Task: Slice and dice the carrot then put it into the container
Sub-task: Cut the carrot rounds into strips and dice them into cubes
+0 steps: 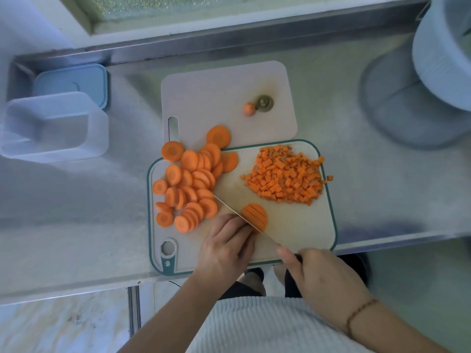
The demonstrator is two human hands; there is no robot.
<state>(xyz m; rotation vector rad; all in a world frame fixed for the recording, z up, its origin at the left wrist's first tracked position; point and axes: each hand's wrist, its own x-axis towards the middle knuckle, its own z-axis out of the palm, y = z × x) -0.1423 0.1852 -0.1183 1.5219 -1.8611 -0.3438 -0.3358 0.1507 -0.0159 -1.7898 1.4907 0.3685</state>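
A green-rimmed cutting board (pixel 316 233) carries a heap of round carrot slices (pixel 188 184) on its left and a pile of diced carrot (pixel 285 177) on its right. Near the front lies a stack of slices (pixel 254 215) cut into strips. My left hand (pixel 224 247) holds that stack from the left with curled fingers. My right hand (pixel 323 276) grips the handle of a knife, whose blade (pixel 229 207) lies across the stack, tip toward the slice heap. A clear empty container (pixel 54 127) stands at the far left of the counter.
A second pale board (pixel 216 90) lies behind, holding a carrot tip (pixel 249 109) and a stem end (pixel 265 103). A blue lid (pixel 74 81) sits behind the container. A pale blue bowl on a grey stand (pixel 418 98) occupies the right. The steel counter's front edge is close.
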